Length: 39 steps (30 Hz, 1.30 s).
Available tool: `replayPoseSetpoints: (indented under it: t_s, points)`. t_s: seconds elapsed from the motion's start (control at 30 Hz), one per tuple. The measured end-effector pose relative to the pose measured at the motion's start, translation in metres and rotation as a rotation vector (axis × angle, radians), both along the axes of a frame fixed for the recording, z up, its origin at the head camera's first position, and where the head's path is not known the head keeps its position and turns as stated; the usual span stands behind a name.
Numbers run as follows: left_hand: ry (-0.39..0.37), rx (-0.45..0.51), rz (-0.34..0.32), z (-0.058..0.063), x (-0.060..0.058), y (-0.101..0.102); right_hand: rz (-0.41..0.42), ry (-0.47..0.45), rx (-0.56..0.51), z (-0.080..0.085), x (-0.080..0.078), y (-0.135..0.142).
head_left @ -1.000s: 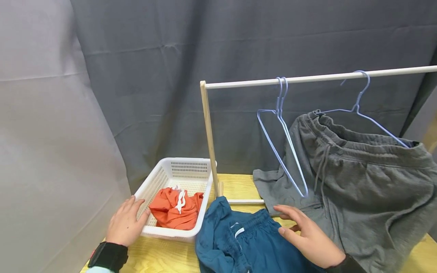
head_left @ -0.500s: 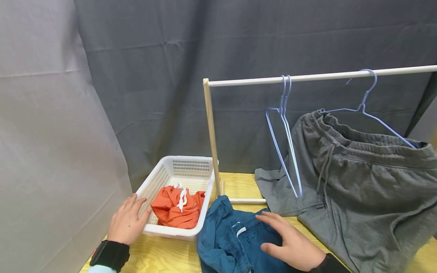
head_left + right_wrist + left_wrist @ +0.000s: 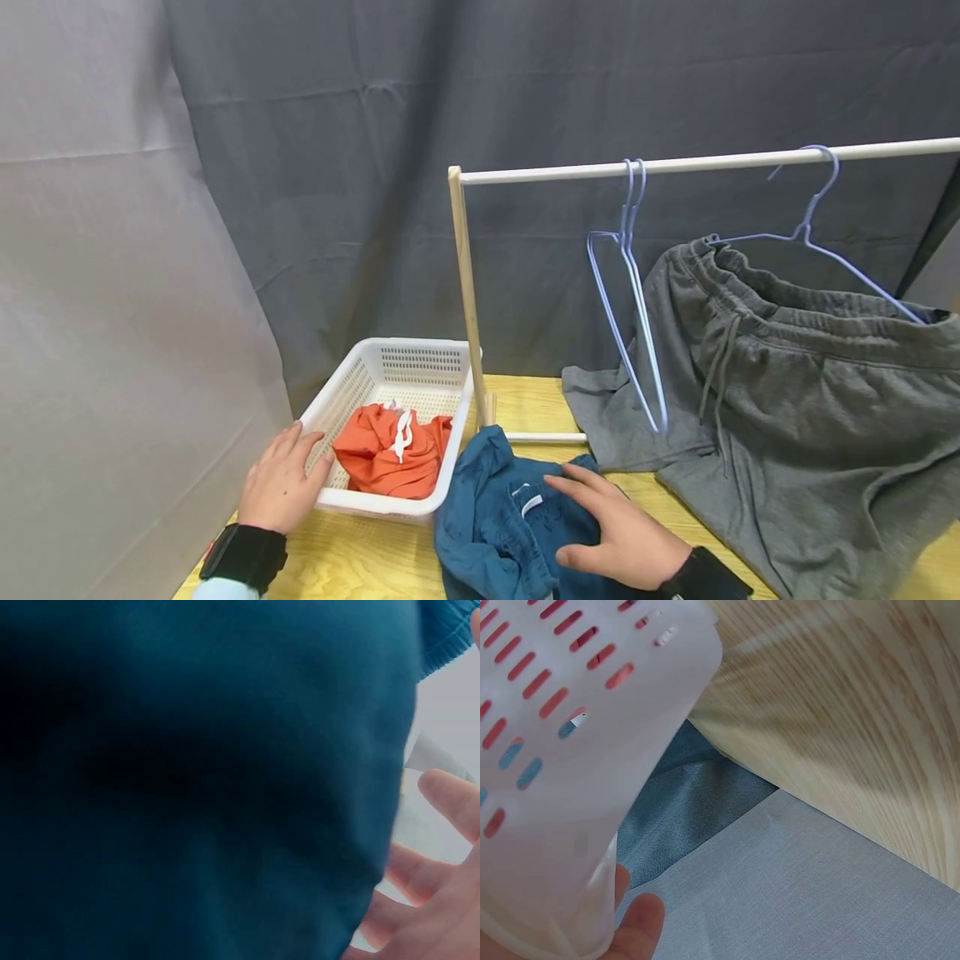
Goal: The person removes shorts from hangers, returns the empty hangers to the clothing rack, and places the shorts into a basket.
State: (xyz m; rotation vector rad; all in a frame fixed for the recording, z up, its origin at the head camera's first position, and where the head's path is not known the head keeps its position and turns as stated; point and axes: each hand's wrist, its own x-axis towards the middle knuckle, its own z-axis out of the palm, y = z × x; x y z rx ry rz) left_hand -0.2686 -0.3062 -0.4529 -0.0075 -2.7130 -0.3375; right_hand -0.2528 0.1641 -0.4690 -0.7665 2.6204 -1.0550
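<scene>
My left hand [image 3: 282, 481] rests at the left front corner of a white perforated basket [image 3: 422, 344]; in the left wrist view, fingertips [image 3: 641, 919] show beside the basket's wall [image 3: 649, 697]. A crumpled orange garment [image 3: 390, 461] with a white tied drawstring lies inside. To the basket's right, blue shorts [image 3: 480, 512] with a gathered waistband lie loosely bunched. Over them is my right hand [image 3: 618, 533], fingers apart and loosely extended, nothing held. The blue cloth [image 3: 225, 787] fills most of the right wrist view, beside the spread fingers [image 3: 450, 799].
A drying rack has a white bar [image 3: 540, 173] and a wooden post [image 3: 467, 283] by the basket. Two bare blue wire hangers [image 3: 633, 292] hang from it. On another hanger [image 3: 806, 225] hang grey sweatpants [image 3: 825, 400], draping onto the wooden table [image 3: 525, 400].
My right hand has moved left, from beside the grey sweatpants to above the blue shorts. The bare hangers have swung slightly. My left hand has stayed at the basket.
</scene>
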Motion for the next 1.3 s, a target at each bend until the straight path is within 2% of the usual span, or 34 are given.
replayPoseSetpoints:
  t_s: [0.2, 0.4, 0.8, 1.17, 1.3]
  points:
    - [-0.004, 0.008, 0.004, -0.002, -0.001, 0.0, -0.006, 0.01, 0.04, -0.006, -0.005, -0.005]
    - [0.0, 0.013, 0.005, -0.004, -0.001, 0.0, -0.012, 0.026, 0.145, -0.013, -0.009, -0.012]
    - [0.004, 0.014, -0.006, -0.004, 0.0, 0.001, 0.014, 0.115, 0.317, -0.015, -0.012, -0.024]
    - [0.011, 0.017, -0.011, 0.0, 0.001, 0.002, 0.023, 0.248, 0.434, -0.012, -0.012, -0.033]
    - [0.003, 0.021, -0.009, 0.003, 0.002, 0.002, 0.016, 0.267, 0.455, -0.012, -0.013, -0.038]
